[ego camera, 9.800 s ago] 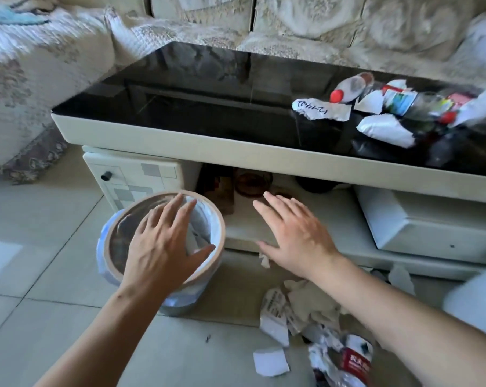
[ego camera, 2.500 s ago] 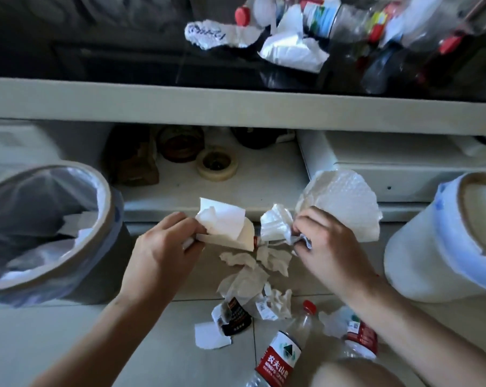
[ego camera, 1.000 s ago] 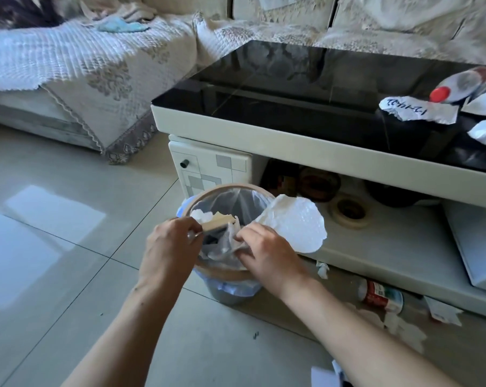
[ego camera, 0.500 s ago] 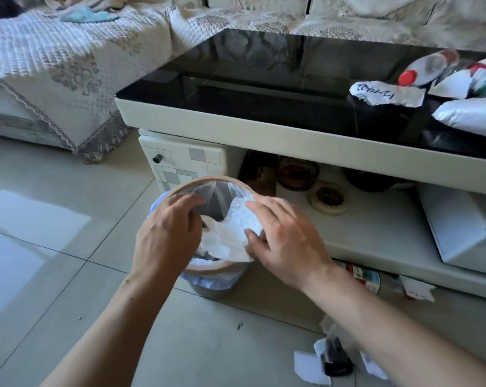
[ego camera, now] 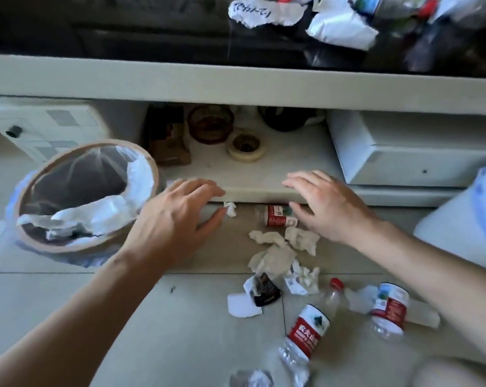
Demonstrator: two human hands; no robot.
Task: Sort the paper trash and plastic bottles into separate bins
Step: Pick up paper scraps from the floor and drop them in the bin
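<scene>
A round bin (ego camera: 35, 236) lined with a plastic bag stands on the floor at left, with white paper (ego camera: 96, 210) inside it. My left hand (ego camera: 175, 222) hovers open just right of this bin, holding nothing. My right hand (ego camera: 328, 208) is open too, above a small bottle with a red label (ego camera: 278, 216) lying at the shelf's edge. Crumpled paper scraps (ego camera: 275, 255) lie on the tiles below my hands. Two more red-labelled plastic bottles (ego camera: 308, 328) (ego camera: 389, 308) lie nearer to me. A second white bin (ego camera: 459, 224) stands at right.
A low table with a black glass top (ego camera: 124, 29) carries more paper (ego camera: 339, 29) and bottles at the upper right. Its lower shelf (ego camera: 264, 174) holds a tape roll (ego camera: 246, 146), a brown glass dish and a white box (ego camera: 403, 152). Pale tiles stretch at left.
Both hands have let go of the white paper, which now lies in the left bin. They have moved right, open, over the floor litter. The view has tilted down.
</scene>
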